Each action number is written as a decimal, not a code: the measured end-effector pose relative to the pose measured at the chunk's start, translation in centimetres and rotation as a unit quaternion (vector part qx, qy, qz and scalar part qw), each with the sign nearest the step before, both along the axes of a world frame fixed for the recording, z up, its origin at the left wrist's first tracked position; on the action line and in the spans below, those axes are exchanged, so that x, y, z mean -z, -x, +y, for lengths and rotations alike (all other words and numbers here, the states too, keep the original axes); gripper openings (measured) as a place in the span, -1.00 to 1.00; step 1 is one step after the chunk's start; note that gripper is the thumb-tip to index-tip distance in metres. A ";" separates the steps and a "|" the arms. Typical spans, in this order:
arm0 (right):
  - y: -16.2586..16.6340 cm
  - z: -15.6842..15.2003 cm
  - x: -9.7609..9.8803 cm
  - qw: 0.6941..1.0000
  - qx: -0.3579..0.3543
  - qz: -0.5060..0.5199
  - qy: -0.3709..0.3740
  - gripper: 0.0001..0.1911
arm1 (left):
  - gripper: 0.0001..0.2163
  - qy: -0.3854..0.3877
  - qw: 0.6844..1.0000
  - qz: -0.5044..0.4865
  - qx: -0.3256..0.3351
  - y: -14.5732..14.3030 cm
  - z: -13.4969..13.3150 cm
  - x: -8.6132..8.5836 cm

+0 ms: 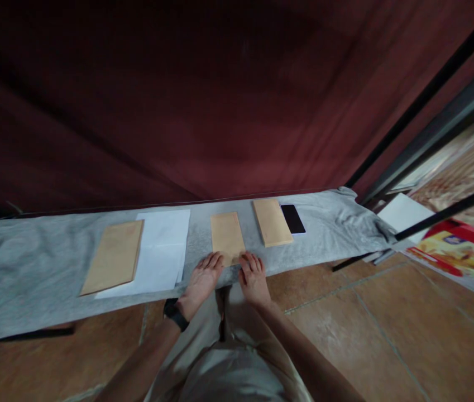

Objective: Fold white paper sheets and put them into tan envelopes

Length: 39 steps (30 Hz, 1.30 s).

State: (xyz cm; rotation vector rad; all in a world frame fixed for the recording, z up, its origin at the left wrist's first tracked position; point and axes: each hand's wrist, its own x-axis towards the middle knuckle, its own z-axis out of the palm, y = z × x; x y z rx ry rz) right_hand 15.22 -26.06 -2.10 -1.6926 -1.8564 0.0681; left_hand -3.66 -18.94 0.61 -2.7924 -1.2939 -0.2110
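Note:
A small brown paper envelope (226, 233) lies flat on the grey cloth in front of me. My left hand (206, 272) rests on its near left corner, fingers laid flat and pointing away from me. On the near right corner lie the fingertips of my right hand (254, 274), with the thumb beside the near edge. Neither hand lifts the envelope. Right of it is a thicker stack of brown envelopes (272, 222). To the left, a larger pile of brown envelopes (113, 255) partly covers white paper sheets (164, 245).
A dark-screened phone (293, 219) touches the right-hand stack. The grey cloth (329, 223) covers a long narrow table against a dark red curtain (220, 111). At the right stand black metal bars (450, 209) and a red and yellow box (463, 251). Brown floor tiles (345, 329) show below.

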 end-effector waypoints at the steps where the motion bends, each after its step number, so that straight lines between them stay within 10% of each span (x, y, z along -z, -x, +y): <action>1: 0.1 0.0 -0.1 1.000 -0.013 -0.008 0.002 -0.52 | -0.60 -0.004 1.000 0.002 -0.001 0.0 -0.1 0.1; 14: -1.0 0.2 0.3 0.990 -0.106 -0.088 -0.007 -0.52 | -0.55 -0.010 0.999 -0.047 0.025 -1.3 0.6 0.2; 29: -1.2 0.6 0.4 0.993 -0.098 -0.062 0.003 -0.45 | -0.44 0.009 0.997 -0.057 0.050 -7.3 15.1 1.9; 39: -1.0 0.6 -0.1 0.994 -0.098 -0.050 0.029 -0.44 | -0.46 0.020 0.996 -0.055 0.066 -8.4 14.5 1.8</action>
